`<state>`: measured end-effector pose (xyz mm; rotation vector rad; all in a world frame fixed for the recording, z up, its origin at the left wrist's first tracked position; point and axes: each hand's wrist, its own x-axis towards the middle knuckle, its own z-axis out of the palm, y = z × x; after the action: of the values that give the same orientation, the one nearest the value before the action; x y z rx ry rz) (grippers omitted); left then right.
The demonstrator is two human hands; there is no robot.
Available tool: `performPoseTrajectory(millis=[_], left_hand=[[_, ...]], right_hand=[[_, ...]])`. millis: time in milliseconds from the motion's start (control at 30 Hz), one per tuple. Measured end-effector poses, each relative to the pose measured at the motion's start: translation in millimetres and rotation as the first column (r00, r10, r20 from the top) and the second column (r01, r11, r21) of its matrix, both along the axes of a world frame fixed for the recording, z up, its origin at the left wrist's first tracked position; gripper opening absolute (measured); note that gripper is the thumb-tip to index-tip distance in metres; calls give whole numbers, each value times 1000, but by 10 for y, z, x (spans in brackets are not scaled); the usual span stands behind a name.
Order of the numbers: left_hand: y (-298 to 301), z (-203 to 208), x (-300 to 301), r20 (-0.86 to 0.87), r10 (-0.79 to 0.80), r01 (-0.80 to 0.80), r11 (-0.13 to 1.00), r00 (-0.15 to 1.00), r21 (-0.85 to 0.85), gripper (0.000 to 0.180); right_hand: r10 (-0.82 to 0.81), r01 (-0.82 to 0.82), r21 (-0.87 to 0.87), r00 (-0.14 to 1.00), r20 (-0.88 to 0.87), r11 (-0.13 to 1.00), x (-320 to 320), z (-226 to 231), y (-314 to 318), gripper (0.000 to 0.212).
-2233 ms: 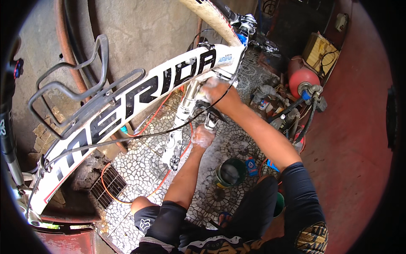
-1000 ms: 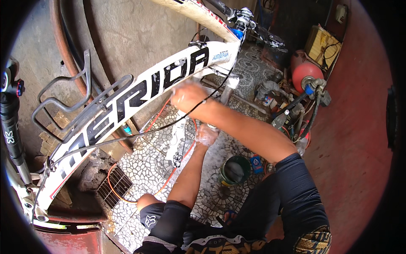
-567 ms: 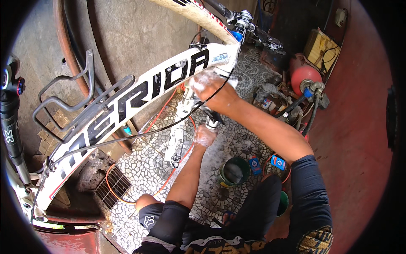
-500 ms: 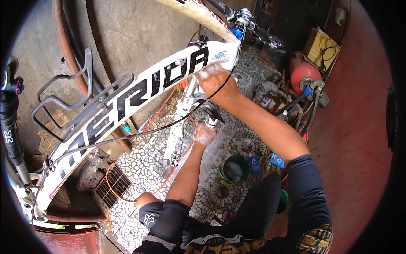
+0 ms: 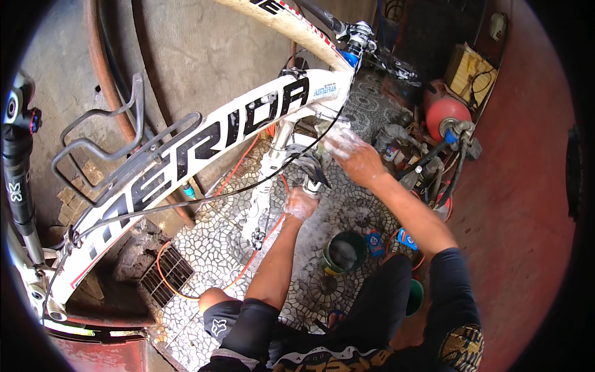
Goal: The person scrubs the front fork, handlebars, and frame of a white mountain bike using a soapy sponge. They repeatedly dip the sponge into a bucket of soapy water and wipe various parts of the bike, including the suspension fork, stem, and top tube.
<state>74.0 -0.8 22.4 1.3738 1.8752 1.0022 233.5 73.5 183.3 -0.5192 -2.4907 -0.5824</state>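
Note:
A white bicycle frame (image 5: 207, 139) with black lettering slants across the left and top of the view, with drops and suds on it. Below its front end stands the white suspension fork (image 5: 268, 162). My left hand (image 5: 302, 203), wet with foam, is wrapped around the lower end of the fork's nearer leg. My right hand (image 5: 348, 149), covered in suds, is beside the upper fork just below the frame. Its fingers look curled, but foam and blur hide what they hold. A black cable (image 5: 273, 172) runs in front of the fork.
A green bucket (image 5: 344, 252) of sudsy water stands on the mosaic floor near my knee, with blue packets (image 5: 374, 243) beside it. An orange hose (image 5: 238, 277) curves past a drain grate (image 5: 166, 273). A red tank (image 5: 447, 111) and clutter stand along the right wall.
My right hand has moved right and down from the underside of the frame tube. The frame has tilted slightly; my left hand stays on the fork leg.

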Motion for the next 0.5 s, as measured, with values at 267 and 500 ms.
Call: performPoseTrajectory(millis=[267,500], left_hand=[[66,-39,-16,-98,5,-1,999,995,39,37],[58,-7,-64,-77,-104,108,993,992,56,48]], right_hand=[[-277,-26,-690,904,-325,723,-36,-1001,-883,52],[-304,-17,-486,761,-573,874,-85,-911,-499,49]])
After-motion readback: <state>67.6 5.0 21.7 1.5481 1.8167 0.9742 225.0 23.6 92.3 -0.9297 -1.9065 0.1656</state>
